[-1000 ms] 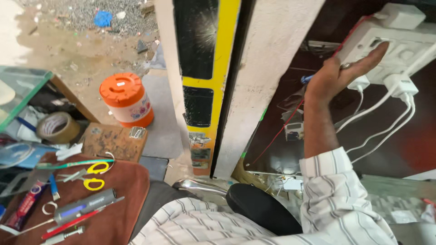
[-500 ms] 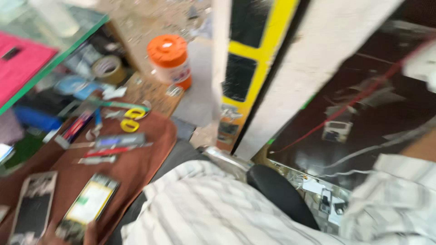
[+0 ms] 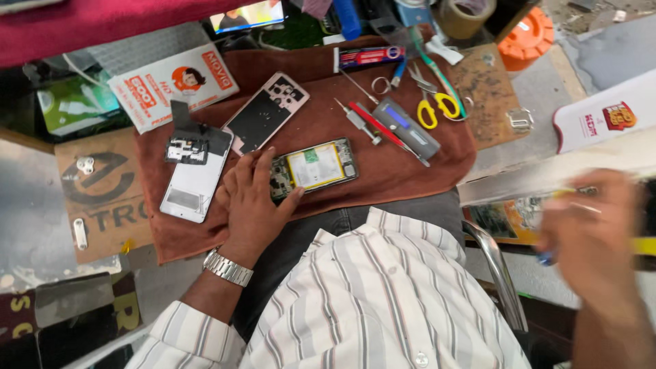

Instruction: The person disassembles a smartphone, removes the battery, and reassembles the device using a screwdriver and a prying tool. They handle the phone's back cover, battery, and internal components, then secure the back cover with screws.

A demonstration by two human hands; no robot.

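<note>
An opened phone (image 3: 316, 166) with a yellow-framed battery lies on a brown cloth (image 3: 403, 174) across my lap. My left hand (image 3: 254, 201), with a metal watch on its wrist, rests on the phone's left end: fingers over the board, thumb along the near edge. My right hand (image 3: 593, 240) is blurred at the right, off the cloth and beside a white post. Its fingers are curled around a thin tool with a blue tip (image 3: 547, 258).
On the cloth lie a phone back cover (image 3: 263, 113), a white screen panel (image 3: 193, 179), yellow scissors (image 3: 434, 107), screwdrivers (image 3: 369, 123) and a grey tool (image 3: 411, 131). An orange-lidded jar (image 3: 526, 31) and a tape roll (image 3: 466, 14) sit beyond. A metal chair arm (image 3: 497, 270) is at right.
The view swung from the wall socket strip down to the lap cloth. My right hand came off the strip and now hangs low at the right. My left hand has come into view on the opened phone.
</note>
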